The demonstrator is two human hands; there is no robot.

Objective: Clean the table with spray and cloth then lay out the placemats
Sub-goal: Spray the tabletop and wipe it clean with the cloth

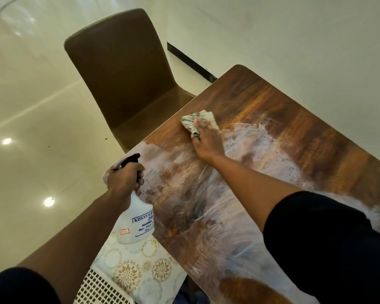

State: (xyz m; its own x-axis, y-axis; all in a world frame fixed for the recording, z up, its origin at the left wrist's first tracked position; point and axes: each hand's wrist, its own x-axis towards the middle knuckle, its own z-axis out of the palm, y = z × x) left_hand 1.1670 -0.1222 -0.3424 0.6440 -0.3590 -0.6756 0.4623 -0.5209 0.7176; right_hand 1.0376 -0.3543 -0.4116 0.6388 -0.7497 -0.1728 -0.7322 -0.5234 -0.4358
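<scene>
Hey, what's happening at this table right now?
A person is cleaning a wooden table. The right hand presses a cloth flat on the top, near the far edge of the wet white streaks. The left hand holds a white spray bottle by its trigger at the table's edge. The patterned placemats lie beside the table, not yet laid out.

Head camera, tilted, looking down onto table [272, 119].

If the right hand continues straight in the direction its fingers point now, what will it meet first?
Probably nothing on the table. The right hand, flat on the cloth, points toward the far-left edge; beyond it is the brown chair, though depth is unclear.
</scene>
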